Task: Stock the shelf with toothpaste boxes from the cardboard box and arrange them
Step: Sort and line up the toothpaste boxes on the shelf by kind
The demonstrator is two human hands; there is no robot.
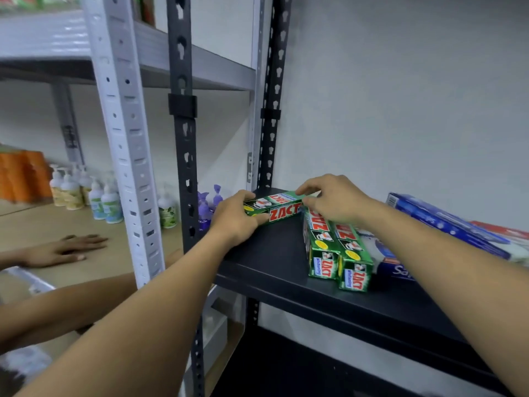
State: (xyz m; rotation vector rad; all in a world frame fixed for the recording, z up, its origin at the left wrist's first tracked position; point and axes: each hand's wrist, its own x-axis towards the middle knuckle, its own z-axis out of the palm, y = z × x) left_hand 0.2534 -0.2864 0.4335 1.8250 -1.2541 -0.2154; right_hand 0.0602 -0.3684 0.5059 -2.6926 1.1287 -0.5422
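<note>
Black shelf [272,262]: it carries all the toothpaste. The front-left part is bare, and I judge the row should grow into it.
Blue boxes [440,219]: these lie flat toward the right end, loosely piled and slanting to the back edge.
Green pair [337,253]: two boxes lie touching side by side, short ends at the front edge, probably so the labels face out.
Left hand [233,222]: my fingers are curled round the left end of the crosswise box [274,209].
Right hand [332,197]: my fingertips pinch its right end from above.
Crosswise box: it lies near the back-left corner, with its right end against the pair. I think I hold both ends so I can swing it parallel.
Cardboard box: not in view.
</note>
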